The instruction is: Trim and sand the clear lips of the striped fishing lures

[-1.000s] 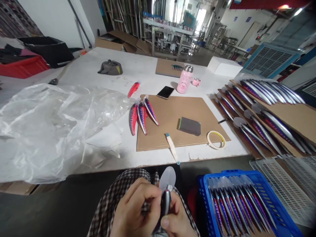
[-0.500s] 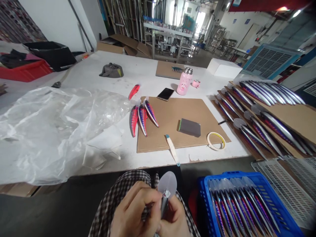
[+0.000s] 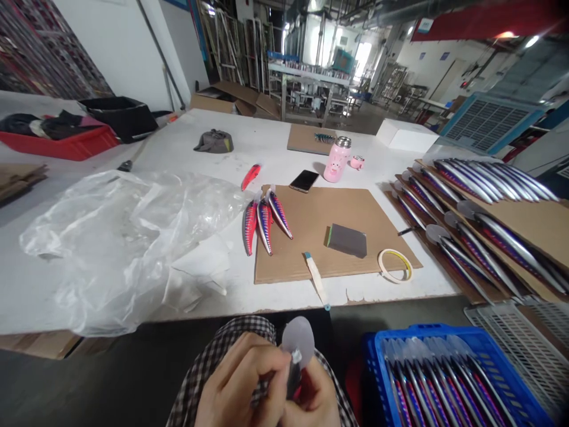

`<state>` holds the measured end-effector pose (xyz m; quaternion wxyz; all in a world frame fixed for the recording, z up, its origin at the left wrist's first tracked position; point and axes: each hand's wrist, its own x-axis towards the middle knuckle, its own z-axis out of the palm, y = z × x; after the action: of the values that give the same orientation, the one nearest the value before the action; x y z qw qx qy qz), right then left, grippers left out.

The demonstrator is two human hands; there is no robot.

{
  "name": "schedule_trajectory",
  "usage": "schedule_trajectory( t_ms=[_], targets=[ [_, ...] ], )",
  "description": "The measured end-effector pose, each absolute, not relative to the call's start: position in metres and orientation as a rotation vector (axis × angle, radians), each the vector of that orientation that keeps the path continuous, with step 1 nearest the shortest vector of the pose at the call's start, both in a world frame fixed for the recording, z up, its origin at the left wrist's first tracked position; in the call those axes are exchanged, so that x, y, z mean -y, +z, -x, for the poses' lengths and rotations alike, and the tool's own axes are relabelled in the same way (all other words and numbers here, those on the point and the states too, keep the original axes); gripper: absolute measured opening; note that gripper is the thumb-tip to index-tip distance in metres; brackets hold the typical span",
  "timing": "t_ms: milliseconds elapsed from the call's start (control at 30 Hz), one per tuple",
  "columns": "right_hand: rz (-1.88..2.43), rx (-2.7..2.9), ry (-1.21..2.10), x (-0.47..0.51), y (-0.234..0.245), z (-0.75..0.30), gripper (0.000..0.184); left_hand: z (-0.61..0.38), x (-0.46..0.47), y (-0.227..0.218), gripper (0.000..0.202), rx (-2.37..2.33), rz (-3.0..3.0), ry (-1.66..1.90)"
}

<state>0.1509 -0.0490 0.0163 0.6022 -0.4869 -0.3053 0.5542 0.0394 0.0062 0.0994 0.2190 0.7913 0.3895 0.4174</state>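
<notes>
A long white desk (image 3: pixel 275 139) runs across the view, with a crumpled clear plastic sheet (image 3: pixel 124 243) spread over its left part. Toward its right end, cardboard boards (image 3: pixel 537 225) carry rows of silver lures with pink and blue flanks. A blue plastic crate (image 3: pixel 413 335) sits below the desk edge on the right, packed with similar lures. Mid-desk lies a brown cardboard sheet (image 3: pixel 355 210) holding a grey sanding block (image 3: pixel 347 240), with a roll of masking tape (image 3: pixel 395 265) at its near edge. Three painted lures (image 3: pixel 265 225) lie together at the sheet's left edge.

Below the desk edge, above a checked cloth (image 3: pixel 213 341), the left hand (image 3: pixel 235 379) and right hand (image 3: pixel 316 396) meet around a dark lure (image 3: pixel 293 379). It stands roughly upright, its round frosted lip (image 3: pixel 297 339) pointing up. The left fingers (image 3: pixel 253 356) pinch the body just under the lip, while the right fingers (image 3: pixel 322 379) press against the opposite side. The hands hide much of the lure's body.
</notes>
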Motion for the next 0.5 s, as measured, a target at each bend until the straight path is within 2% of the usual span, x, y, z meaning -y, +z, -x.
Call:
schedule_trajectory(
  t_ms=[133,500],
  targets=[
    [1.157,0.779,1.222,0.048,0.009,-0.158,0.054,-0.04,-0.005,0.101,0.017,-1.122,-2.129,1.193],
    [1.316,0.788,1.106,0.054,0.0,-0.153,0.054,-0.035,-0.006,0.095,0.016,-1.089,-2.151,1.182]
  ],
)
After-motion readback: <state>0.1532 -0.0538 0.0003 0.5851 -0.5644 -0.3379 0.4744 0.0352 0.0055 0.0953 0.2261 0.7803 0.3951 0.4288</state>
